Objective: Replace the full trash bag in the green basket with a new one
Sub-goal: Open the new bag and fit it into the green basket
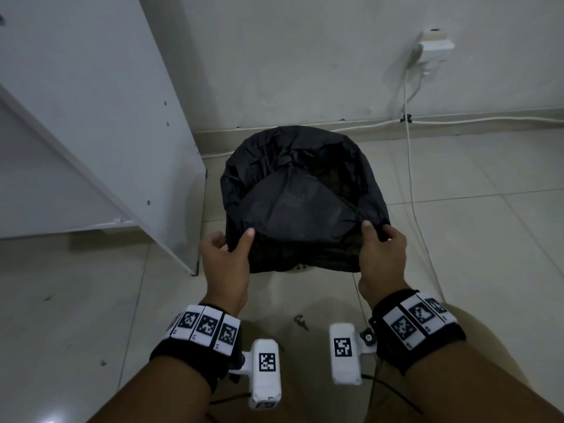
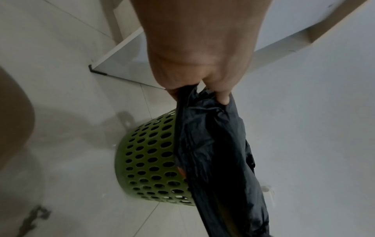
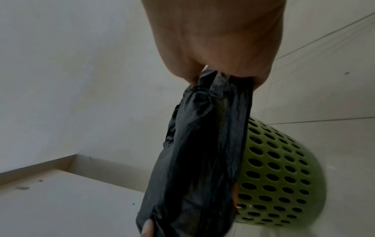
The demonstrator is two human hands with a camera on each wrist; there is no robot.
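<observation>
A black trash bag (image 1: 305, 184) lies spread over the mouth of the green basket, whose perforated wall shows in the left wrist view (image 2: 148, 162) and the right wrist view (image 3: 280, 173). In the head view the bag hides nearly all of the basket. My left hand (image 1: 232, 248) pinches the bag's near edge on the left, thumb on top. My right hand (image 1: 378, 242) pinches the near edge on the right. Bunched black plastic (image 2: 211, 131) hangs from my left fingers, and the same bag (image 3: 202, 144) from my right fingers. What is inside the bag is hidden.
A white cabinet (image 1: 91, 123) stands close on the left, its corner foot near my left hand. A white wall with a socket and plug (image 1: 433, 47) is behind the basket. A white cable (image 1: 412, 178) runs down across the tiled floor on the right.
</observation>
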